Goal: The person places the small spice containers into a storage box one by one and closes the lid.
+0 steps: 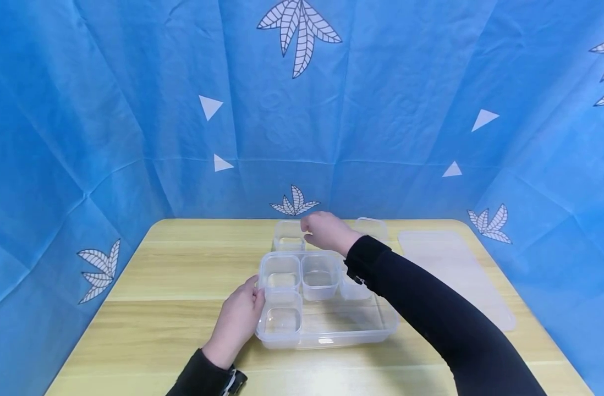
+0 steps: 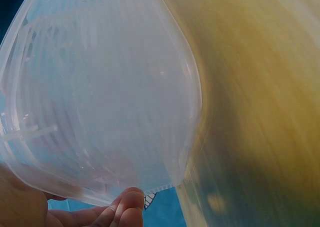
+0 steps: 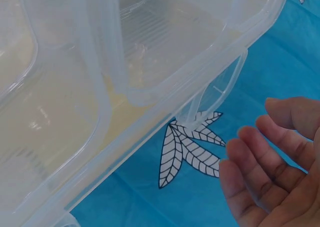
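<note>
A large clear plastic container (image 1: 341, 336) rests on the table with several small clear boxes inside it, among them a front-left box (image 1: 282, 320) and a back-middle box (image 1: 320, 278). My left hand (image 1: 240, 313) grips the large container's left rim; in the left wrist view its fingers (image 2: 131, 207) lie against that edge. Above the back side, my right hand (image 1: 328, 231) is beside a small clear box (image 1: 289, 236) that stands behind the container. The right wrist view shows the right hand (image 3: 280, 162) with loosely bent fingers, apart from the boxes and holding nothing.
Another small clear box (image 1: 372, 228) stands at the back, partly hidden by the right wrist. A flat translucent lid (image 1: 455, 275) lies on the table's right side. The wooden table (image 1: 173, 313) ends at a blue curtain (image 1: 381, 110) with leaf prints.
</note>
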Motion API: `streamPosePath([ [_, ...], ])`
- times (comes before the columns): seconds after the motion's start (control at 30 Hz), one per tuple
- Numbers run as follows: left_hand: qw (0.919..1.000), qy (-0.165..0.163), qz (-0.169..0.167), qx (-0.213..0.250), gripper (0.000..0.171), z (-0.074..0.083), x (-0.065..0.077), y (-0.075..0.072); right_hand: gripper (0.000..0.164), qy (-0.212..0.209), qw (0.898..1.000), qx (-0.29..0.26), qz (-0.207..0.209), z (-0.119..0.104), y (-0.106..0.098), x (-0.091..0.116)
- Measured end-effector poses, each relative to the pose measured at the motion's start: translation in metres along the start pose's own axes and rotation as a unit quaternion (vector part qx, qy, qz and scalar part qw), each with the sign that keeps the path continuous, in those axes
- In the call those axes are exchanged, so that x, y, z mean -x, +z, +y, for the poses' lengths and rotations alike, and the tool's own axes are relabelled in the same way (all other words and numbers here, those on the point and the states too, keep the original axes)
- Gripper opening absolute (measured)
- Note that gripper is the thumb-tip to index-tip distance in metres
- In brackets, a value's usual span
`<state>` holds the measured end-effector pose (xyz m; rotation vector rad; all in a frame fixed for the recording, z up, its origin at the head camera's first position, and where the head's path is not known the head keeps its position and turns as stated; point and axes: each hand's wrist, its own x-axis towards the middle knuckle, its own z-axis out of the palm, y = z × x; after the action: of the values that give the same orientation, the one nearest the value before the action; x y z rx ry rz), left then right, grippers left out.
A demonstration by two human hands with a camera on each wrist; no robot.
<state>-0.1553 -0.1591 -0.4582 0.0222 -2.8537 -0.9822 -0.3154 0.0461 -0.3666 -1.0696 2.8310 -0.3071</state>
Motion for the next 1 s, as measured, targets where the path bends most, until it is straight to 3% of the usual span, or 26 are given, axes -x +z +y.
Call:
streamPosePath([
  [0.27,1.0000,-0.001,-0.007,0.004,0.045,0.000,-0.001,0.001,0.016,0.004,1.000,-0.009,-0.020,-0.002,0.007,-0.012],
  [0.77,0.9999,0.014,0.009,-0.004,0.044,0.000,0.000,0.001,0.013,0.001,0.998,0.042,-0.043,-0.024,0.021,-0.036],
  [1.0,1.0000,0.003,0.004,0.002,0.046,0.000,0.000,0.002,0.015,0.011,0.997,0.056,-0.053,-0.032,0.025,-0.043],
])
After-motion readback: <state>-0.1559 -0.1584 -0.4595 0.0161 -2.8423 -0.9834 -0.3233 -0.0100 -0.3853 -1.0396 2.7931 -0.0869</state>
